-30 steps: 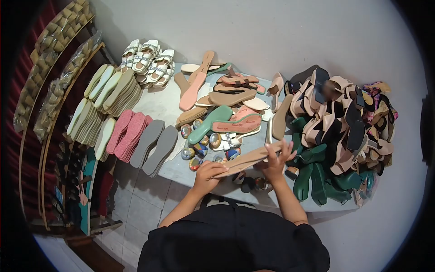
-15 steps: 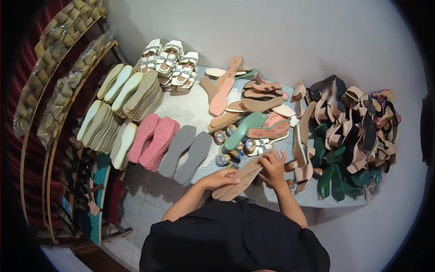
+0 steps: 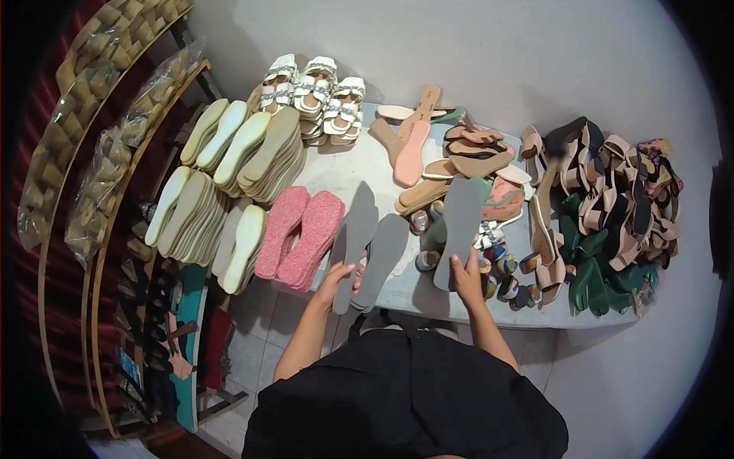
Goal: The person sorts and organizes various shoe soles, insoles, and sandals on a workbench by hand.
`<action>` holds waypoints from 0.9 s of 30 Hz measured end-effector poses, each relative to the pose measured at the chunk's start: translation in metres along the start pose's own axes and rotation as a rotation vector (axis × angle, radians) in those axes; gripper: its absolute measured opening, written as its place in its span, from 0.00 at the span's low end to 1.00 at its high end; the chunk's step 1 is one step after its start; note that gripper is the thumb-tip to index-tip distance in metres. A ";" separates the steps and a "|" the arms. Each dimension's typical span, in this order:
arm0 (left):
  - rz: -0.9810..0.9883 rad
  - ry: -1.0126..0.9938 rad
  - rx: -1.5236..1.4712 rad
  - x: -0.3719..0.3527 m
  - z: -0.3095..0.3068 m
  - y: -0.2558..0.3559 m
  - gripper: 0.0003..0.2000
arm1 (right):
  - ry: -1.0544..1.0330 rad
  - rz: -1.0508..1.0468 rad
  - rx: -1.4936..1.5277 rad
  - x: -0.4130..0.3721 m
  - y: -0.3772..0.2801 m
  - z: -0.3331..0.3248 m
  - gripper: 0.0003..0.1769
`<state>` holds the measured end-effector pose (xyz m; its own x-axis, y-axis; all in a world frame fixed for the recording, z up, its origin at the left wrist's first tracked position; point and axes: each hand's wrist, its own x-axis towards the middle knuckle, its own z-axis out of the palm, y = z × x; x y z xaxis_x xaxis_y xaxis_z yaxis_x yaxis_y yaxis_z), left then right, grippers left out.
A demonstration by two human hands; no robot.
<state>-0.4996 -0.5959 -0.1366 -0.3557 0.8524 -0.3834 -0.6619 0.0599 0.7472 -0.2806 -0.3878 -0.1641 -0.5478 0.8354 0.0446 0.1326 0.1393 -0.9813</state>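
My left hand (image 3: 336, 286) grips a grey insole (image 3: 357, 222) near its lower end, tilting it up at the table's front edge. Another grey insole (image 3: 384, 256) lies right beside it, on top of at least one more. In my right hand (image 3: 467, 277) is a grey insole (image 3: 462, 218), held upright with the thumb on its face. It partly covers a green sole and pink insoles (image 3: 505, 200) behind it. Left of my left hand sit stacks of pink textured insoles (image 3: 317, 229). Tan insoles (image 3: 422, 196) are piled behind my hands.
White sandals (image 3: 312, 96) stand at the back of the table (image 3: 336, 172). Stacks of beige insoles (image 3: 271, 153) are at the left. Heaped sandals and green soles (image 3: 600, 279) fill the right end. Colourful round heels (image 3: 506, 264) lie near my right hand. Shelves (image 3: 115, 199) stand at far left.
Both hands held tan insoles together before; those are out of my hands now. The hands have moved apart, each holding a grey insole. The view has shifted, moving the table contents rightward.
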 end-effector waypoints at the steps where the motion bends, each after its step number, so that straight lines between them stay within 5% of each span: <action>1: -0.018 0.031 0.007 -0.006 -0.003 0.001 0.19 | 0.010 0.019 0.069 -0.004 0.003 0.014 0.23; 8: 0.249 0.206 0.352 -0.026 -0.020 -0.012 0.16 | -0.092 0.070 0.187 -0.037 0.042 0.087 0.30; 11: 0.633 0.375 0.732 -0.023 -0.037 -0.029 0.19 | -0.109 0.172 0.317 -0.048 0.028 0.103 0.30; 14: 0.556 0.516 0.880 -0.037 -0.017 -0.018 0.21 | -0.103 0.213 0.355 -0.053 0.030 0.115 0.30; 17: 0.541 0.416 0.805 -0.031 -0.018 -0.028 0.29 | -0.183 0.366 0.221 -0.058 0.031 0.121 0.31; 23: 0.284 0.385 1.040 -0.049 0.006 -0.010 0.46 | -0.177 0.216 0.177 -0.058 0.078 0.148 0.41; 27: 0.481 0.420 1.117 -0.047 -0.012 -0.022 0.45 | -0.231 0.090 -0.109 -0.050 0.083 0.152 0.42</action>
<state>-0.4758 -0.6431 -0.1418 -0.7175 0.6938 0.0618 0.4267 0.3676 0.8263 -0.3682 -0.4990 -0.2759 -0.7020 0.7054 -0.0982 0.2706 0.1366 -0.9530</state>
